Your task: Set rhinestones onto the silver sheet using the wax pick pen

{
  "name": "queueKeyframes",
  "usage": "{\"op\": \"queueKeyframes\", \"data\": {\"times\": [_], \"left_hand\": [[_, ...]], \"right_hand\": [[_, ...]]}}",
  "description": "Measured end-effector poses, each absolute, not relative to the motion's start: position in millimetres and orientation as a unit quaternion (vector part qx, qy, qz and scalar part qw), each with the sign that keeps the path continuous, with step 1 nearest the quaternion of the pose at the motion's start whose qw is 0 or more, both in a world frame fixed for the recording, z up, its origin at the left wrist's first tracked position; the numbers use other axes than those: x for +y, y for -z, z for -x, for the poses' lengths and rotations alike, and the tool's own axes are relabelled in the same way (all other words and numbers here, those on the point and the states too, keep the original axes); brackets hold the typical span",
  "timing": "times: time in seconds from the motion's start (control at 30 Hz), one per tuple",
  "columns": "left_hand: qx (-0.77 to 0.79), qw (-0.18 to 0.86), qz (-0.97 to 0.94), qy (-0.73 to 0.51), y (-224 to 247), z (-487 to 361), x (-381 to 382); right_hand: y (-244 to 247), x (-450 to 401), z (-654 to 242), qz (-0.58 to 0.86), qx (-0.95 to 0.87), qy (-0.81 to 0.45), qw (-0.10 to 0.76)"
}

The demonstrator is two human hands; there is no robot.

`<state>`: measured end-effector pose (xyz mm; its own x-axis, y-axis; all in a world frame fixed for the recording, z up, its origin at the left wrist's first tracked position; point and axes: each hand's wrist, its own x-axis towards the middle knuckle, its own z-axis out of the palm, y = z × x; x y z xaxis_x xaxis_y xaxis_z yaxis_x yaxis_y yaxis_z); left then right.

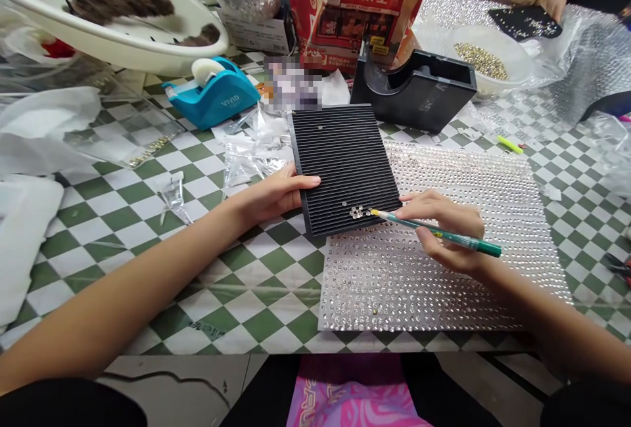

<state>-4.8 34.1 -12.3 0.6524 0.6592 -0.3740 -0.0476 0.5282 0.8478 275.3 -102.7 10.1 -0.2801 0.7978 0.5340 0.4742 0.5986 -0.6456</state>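
Left hand (276,194): fingers curled over the left edge of a black ridged rectangular sorting tray (345,151), gripping it lightly; tray near the table's middle. Right hand (446,230): grasping a slim green pen-style picker (399,220), its pale yellow tip just beside a small cluster of clear rhinestones (357,212) on the tray's lower right corner. Adjacent: grey sheet of clear rhinestones in dense rows (444,282), against the tray's right edge, toward the near table edge. Surface: green-and-white checkered table (236,309). Beyond the tray: black tape dispenser (414,89).
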Motion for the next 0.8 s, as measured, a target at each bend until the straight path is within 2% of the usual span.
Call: {"op": "queueKeyframes", "data": {"times": [0.8], "left_hand": [[0.345,0.802,-0.434,-0.225,15.3,5.4,35.0]], "right_hand": [[-4.6,-107.0,-275.6,0.407,-0.772,-0.193,0.449]]}}
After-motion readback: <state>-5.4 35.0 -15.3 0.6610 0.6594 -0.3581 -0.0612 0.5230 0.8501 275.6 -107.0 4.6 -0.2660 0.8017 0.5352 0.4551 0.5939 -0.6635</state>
